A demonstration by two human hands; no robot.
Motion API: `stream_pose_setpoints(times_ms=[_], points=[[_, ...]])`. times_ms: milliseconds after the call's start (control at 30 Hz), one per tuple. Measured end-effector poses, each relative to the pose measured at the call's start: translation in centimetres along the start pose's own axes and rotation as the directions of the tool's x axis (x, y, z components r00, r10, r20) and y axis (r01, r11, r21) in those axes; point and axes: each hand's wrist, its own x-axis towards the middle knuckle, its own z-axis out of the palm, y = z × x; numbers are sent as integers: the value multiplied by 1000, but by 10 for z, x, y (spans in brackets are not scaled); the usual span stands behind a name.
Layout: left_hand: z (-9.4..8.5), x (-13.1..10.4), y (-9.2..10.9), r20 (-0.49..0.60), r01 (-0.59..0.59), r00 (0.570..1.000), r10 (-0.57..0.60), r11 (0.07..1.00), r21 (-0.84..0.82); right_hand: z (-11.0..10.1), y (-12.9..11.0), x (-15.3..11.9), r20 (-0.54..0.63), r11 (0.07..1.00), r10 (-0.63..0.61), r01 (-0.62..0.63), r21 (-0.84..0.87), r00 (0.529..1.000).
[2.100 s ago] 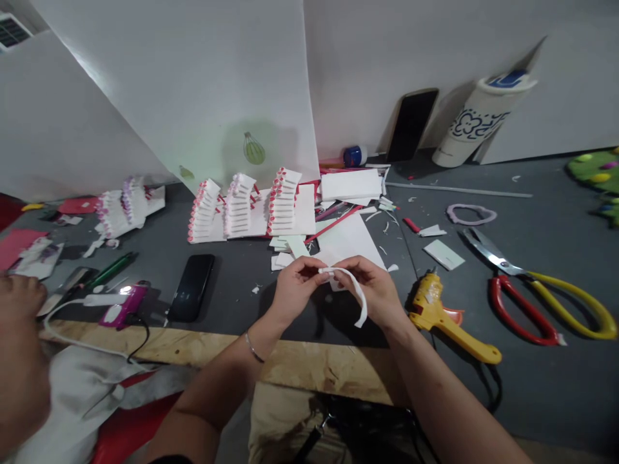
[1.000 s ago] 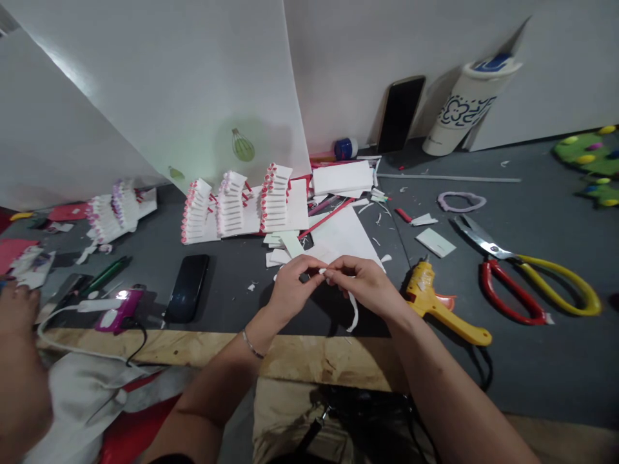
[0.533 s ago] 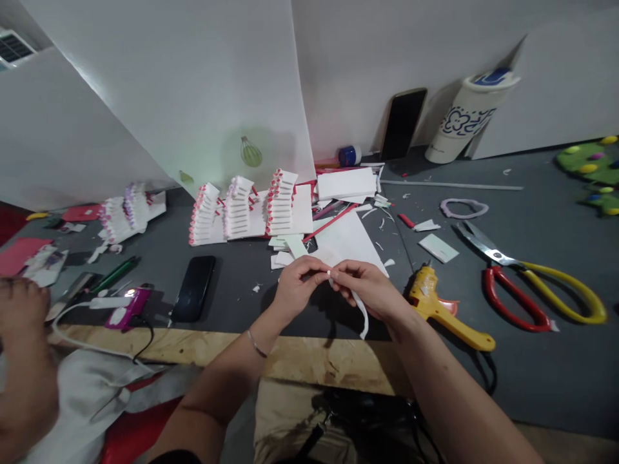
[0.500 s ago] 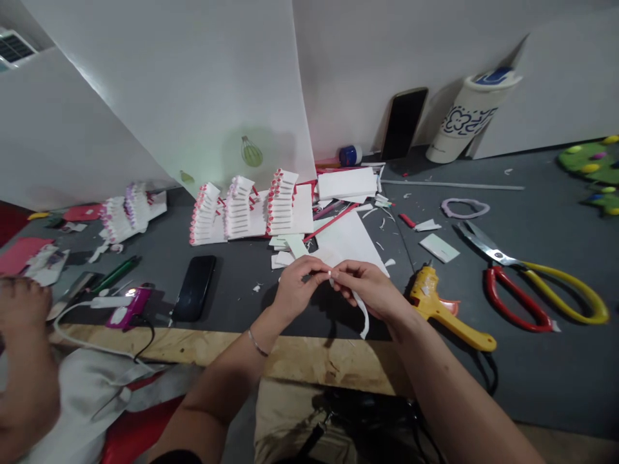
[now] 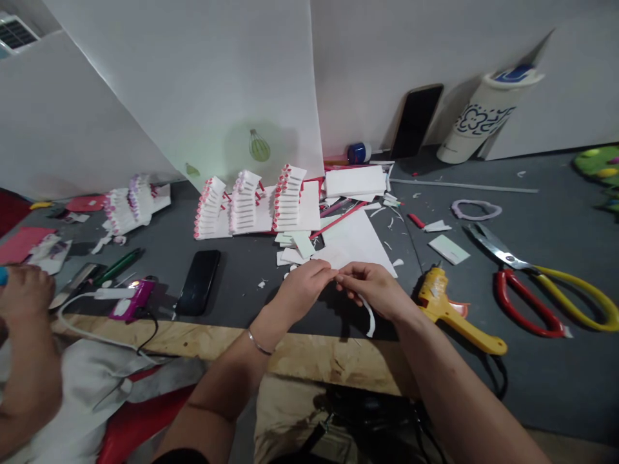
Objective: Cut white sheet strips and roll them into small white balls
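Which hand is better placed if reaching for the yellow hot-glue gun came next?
Probably the right hand: the yellow hot-glue gun lies close by on that side, while the left hand is farther off. The right hand does hold a white strip.

From where I sit, I can't read any words or numbers. The white cup (image 5: 483,120) has a tiny dark mark low on its side, but it is too small for me to read.
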Motion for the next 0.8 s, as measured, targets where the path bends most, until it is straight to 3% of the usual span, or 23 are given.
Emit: stream_pose_setpoints(times_ms=[100,233,333,400,467,567,700,800], points=[[1,3,-1,-67,78,993,-98,963,-258,1,-1,-1,-7,999,-12,12,48,1000],[2,7,1,-79,193,952,-296,780,-595,3,-6,-3,-3,990,-17,18,142,1000],[3,8,2,-36,217,932,-362,634,-743,6,-9,-4,43,982,-4,-5,188,999],[3,8,2,-37,220,922,-385,601,-768,7,-9,-4,69,980,-1,-13,201,998],[1,8,1,-57,220,917,-394,620,-753,7,-8,-3,86,982,6,-22,190,996],[-5,7,-2,-103,198,933,-345,729,-656,5,-7,0,77,990,27,-37,134,997],[-12,5,-4,-111,132,975,-190,910,-392,1,-4,3,44,999,15,-17,43,999],[-10,1,-2,-104,75,991,-89,989,-127,2,-3,3,16,999,-21,21,-25,1000]])
